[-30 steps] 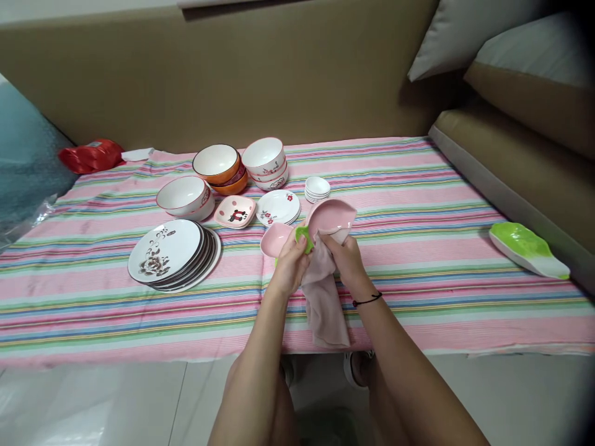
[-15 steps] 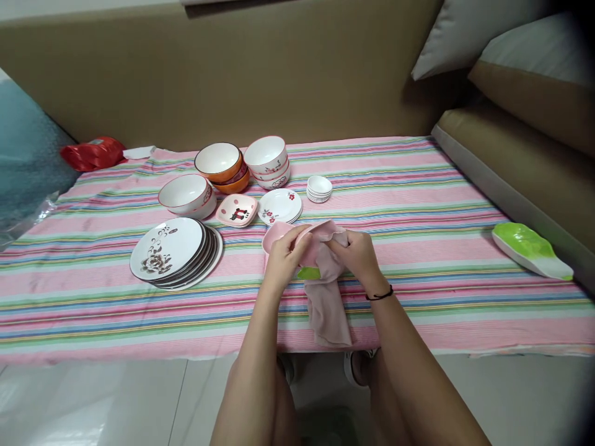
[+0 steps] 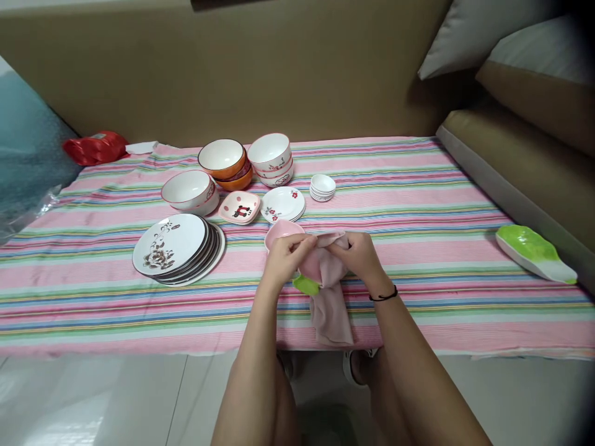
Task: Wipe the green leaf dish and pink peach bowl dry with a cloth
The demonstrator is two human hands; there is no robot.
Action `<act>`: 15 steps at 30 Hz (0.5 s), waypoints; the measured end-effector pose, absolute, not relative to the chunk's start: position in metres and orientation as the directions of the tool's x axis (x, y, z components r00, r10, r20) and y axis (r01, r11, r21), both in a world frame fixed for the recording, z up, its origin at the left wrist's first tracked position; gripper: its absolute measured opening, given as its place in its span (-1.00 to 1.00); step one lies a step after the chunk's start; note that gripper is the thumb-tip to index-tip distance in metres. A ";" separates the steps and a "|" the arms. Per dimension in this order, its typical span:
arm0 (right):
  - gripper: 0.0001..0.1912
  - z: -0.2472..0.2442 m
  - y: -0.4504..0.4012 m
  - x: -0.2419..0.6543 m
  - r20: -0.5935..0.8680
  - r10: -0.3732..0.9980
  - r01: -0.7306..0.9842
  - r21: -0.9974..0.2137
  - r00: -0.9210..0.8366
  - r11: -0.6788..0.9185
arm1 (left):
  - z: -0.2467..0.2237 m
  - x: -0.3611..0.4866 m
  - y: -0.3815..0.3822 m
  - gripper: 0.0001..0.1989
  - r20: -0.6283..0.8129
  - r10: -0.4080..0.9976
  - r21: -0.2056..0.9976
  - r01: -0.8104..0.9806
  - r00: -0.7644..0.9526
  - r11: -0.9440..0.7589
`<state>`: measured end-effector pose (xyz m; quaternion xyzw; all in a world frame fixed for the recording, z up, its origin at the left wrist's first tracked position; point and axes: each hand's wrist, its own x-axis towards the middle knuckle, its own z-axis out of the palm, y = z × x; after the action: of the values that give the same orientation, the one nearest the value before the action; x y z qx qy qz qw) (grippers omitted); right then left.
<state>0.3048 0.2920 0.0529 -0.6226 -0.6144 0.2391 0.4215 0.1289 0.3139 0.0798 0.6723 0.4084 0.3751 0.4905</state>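
Observation:
Near the front middle of the striped cloth, my left hand (image 3: pixel 284 259) pinches the rim of a pink dish (image 3: pixel 310 267) with a green part (image 3: pixel 305 285). My right hand (image 3: pixel 365 260), with a black band at its wrist, grips a pale pink rag (image 3: pixel 333 316) folded over the dish's upper edge. The rag's lower end hangs down onto the striped cloth. Behind my left hand lies another pink dish (image 3: pixel 282 229), partly covered by the hand.
Stacked plates (image 3: pixel 170 248) stand at the left, with bowls (image 3: pixel 222 160), a square cat dish (image 3: pixel 240 207), flowered plates (image 3: pixel 282 204) and small white bowls (image 3: pixel 322 186) behind. A green-white dish (image 3: pixel 530 248) lies right, a red bundle (image 3: pixel 95 148) far left.
The held pink dish has tilted, with its upper edge lower and its green part lower and more exposed. The view has shifted slightly. Both hands keep their hold.

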 end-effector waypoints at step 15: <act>-0.59 0.052 0.297 0.297 -0.053 0.956 0.195 -0.974 0.288 -0.113 | 0.067 0.149 0.310 -0.47 -0.019 0.988 0.993 -0.109 0.151 0.036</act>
<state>0.2966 0.2970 0.0521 -0.6361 -0.4523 0.3894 0.4891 0.1489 0.3096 0.0670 0.5007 0.4393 0.4811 0.5699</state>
